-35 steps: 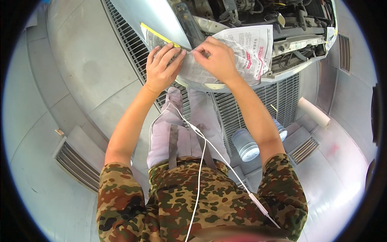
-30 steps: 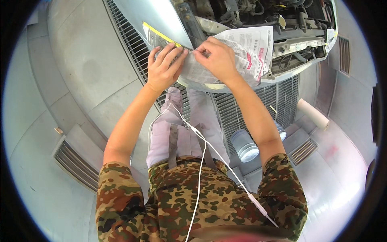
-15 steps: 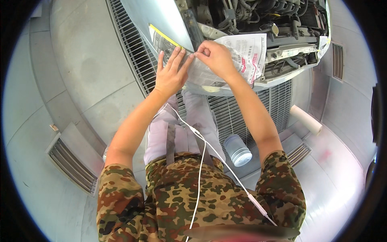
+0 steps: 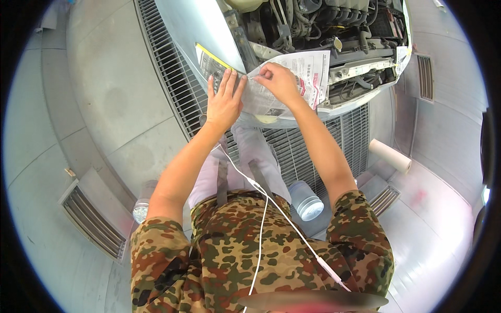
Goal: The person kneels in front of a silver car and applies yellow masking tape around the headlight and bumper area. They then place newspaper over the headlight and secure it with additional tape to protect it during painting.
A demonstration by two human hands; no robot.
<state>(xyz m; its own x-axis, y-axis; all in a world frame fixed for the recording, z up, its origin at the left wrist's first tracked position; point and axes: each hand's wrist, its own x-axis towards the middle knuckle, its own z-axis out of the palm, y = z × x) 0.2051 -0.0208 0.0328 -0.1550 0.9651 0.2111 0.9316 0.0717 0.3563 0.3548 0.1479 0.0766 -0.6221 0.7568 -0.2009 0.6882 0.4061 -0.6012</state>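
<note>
Resting with the left hand (image 4: 224,104) from above on the newspaper (image 4: 271,101), with fingers stretched out and somewhat apart from each other, and with fingertips just beside the lower end of the yellow tape (image 4: 213,54). Pinching with the right hand (image 4: 282,83) at the upper edge of the same newspaper, with thumb and forefinger brought together; cannot tell for sure about any thin thing between them.

Can find the newspaper laid over the near left corner of the car (image 4: 360,69), below the tip of the pale blue fender (image 4: 201,31) and along the near left edge of the open engine bay (image 4: 313,31). Can see the yellow tape running slantwise along the upper edge of the newspaper's left part, beside the fender.

Can see the metal floor grating (image 4: 323,141) past the near edge of the car. Can notice, by the near edge of this grating, a bluish clear container (image 4: 303,198), and, beyond the grating's right edge, a pale roll (image 4: 390,155) lying on its side. Can see also a white cable (image 4: 267,195) hanging before the camouflage shirt (image 4: 282,240).
</note>
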